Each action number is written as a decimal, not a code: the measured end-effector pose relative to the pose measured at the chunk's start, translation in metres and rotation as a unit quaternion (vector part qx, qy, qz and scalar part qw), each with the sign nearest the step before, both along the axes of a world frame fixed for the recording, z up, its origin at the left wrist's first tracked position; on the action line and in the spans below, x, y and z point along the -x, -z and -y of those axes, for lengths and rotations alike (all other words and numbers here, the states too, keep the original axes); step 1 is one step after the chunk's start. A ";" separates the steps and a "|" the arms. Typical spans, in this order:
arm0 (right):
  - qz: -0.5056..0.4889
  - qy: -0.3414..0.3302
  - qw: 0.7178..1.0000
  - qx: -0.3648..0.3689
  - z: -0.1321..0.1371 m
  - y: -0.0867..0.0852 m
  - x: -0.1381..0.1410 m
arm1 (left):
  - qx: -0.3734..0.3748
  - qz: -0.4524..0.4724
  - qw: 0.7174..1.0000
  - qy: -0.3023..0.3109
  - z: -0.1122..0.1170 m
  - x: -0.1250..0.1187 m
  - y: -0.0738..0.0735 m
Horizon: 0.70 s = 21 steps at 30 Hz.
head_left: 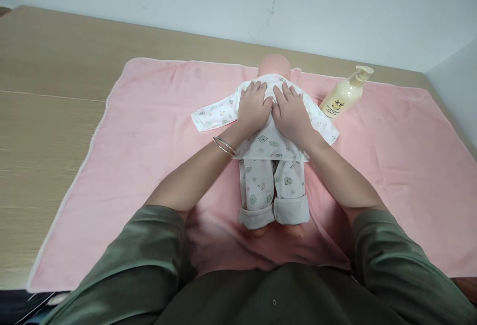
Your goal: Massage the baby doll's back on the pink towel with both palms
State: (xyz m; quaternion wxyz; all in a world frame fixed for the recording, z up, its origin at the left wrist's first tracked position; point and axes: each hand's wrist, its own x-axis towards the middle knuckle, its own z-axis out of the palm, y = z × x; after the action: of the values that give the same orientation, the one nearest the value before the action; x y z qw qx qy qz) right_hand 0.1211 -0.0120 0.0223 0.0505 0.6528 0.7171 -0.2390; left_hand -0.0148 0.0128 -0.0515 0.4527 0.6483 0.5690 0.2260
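A baby doll point(275, 64) lies with its head toward the wall and its feet toward me. It wears a white printed top point(270, 143) and matching trousers point(259, 186) with rolled cuffs. Both sleeves spread out to the sides. My left hand point(254, 106) rests flat on the left of the doll's upper body, fingers stretched toward its head. On the right side, my right hand point(292, 114) lies flat in the same way, its thumb close to the left thumb. Neither hand grips anything.
Beneath the doll a pink blanket point(156, 141) covers much of the wooden table point(48, 141). A cream pump bottle point(345, 95) with a cow picture leans at the doll's right sleeve. Behind the table stands a pale wall point(208, 12) with a crack.
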 end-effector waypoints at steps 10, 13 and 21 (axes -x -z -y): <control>0.016 -0.006 0.997 -0.073 0.025 -0.010 0.017 | -0.012 0.004 1.000 -0.021 0.000 -0.001 0.008; -0.013 -0.027 0.998 -0.060 0.021 -0.009 0.017 | -0.014 -0.004 0.999 -0.031 0.002 -0.002 0.008; -0.064 -0.014 0.998 0.014 -0.012 0.007 -0.011 | -0.040 -0.023 0.998 -0.037 0.015 -0.011 -0.013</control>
State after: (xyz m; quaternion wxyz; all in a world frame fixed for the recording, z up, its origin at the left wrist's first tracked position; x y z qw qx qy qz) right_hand 0.1319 -0.0004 0.0154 0.0167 0.6253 0.7244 -0.2898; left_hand -0.0043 -0.0022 -0.0384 0.4046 0.6490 0.5936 0.2504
